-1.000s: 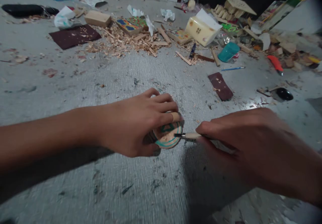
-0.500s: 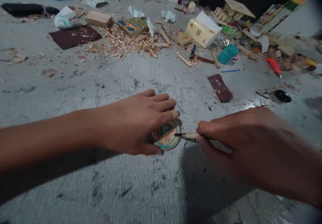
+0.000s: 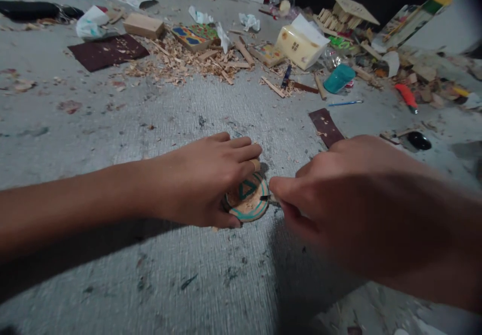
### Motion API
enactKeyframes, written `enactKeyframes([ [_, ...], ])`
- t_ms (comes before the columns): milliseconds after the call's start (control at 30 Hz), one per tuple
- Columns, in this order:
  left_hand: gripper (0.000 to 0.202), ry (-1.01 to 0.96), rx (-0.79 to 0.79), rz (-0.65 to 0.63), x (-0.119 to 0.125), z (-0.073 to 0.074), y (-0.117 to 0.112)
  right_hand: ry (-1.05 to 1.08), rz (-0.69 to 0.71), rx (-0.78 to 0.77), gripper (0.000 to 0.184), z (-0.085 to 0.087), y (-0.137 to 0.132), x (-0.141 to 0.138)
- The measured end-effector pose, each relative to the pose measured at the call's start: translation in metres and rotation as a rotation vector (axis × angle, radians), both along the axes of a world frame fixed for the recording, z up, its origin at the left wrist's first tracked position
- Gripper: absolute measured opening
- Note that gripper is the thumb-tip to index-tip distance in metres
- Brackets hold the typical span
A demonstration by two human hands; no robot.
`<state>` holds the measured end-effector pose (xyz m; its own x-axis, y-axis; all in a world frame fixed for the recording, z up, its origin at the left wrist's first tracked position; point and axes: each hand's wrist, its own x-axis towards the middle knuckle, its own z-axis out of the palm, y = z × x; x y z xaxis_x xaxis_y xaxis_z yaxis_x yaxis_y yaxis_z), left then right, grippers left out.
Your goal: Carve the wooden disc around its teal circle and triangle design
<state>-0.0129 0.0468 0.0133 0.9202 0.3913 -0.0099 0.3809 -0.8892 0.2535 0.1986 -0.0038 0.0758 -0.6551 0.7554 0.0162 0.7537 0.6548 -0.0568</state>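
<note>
So we've got the disc [image 3: 253, 210] lying flat on the table [image 3: 169, 285], right in front of us and between our two hands. Looks like a thin slice of wood, with teal lines around the rim and a teal triangle-ish mark in the middle.

Our left hand [image 3: 209, 179] is draped over the far left part, thumb out at the near edge and the other fingers bunched close together, curled down on the far side, so we'd call it clamped on the disc. One finger has a tan wrap [image 3: 255, 164] near its tip. Our right hand [image 3: 335, 199] has thumb and forefinger pinched around the tool [image 3: 264, 198], very near its dark tip, which sits at the disc's right side. Can't tell if that tip is bristle or blade, or if it's touching.

Handling-wise, our guess is light and stiff, not really slippery, though something that light could skate or spin if pushed sideways. The thin rim might chip too. We'd hold it by the edges at the left, thumb near and fingers far, pressing down, fingertips well clear of the tip.

Shavings [image 3: 181, 64] are heaped further back, and some sandpaper [image 3: 326, 126] lies just beyond our right hand.
</note>
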Motion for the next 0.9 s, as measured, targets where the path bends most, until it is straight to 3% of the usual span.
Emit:
enactKeyframes([
  [100, 0.049, -0.048, -0.047, -0.013, 0.001, -0.005, 0.002, -0.132, 0.164, 0.061, 0.020, -0.004, -0.009, 0.005],
  [267, 0.047, -0.167, -0.056, -0.046, 0.001, -0.015, 0.005, -0.118, 0.030, 0.125, 0.020, -0.026, -0.041, 0.022],
  [433, 0.041, -0.199, -0.059, -0.094, 0.002, -0.014, 0.005, 0.000, -0.038, 0.281, 0.016, -0.055, -0.063, 0.028],
  [733, 0.051, -0.185, -0.074, -0.072, -0.002, -0.016, 0.004, 0.303, -0.160, 0.254, 0.011, -0.090, -0.074, 0.030],
  [900, 0.053, -0.163, -0.051, -0.061, -0.003, -0.018, 0.004, 0.447, -0.249, 0.063, 0.017, -0.093, -0.071, 0.038],
])
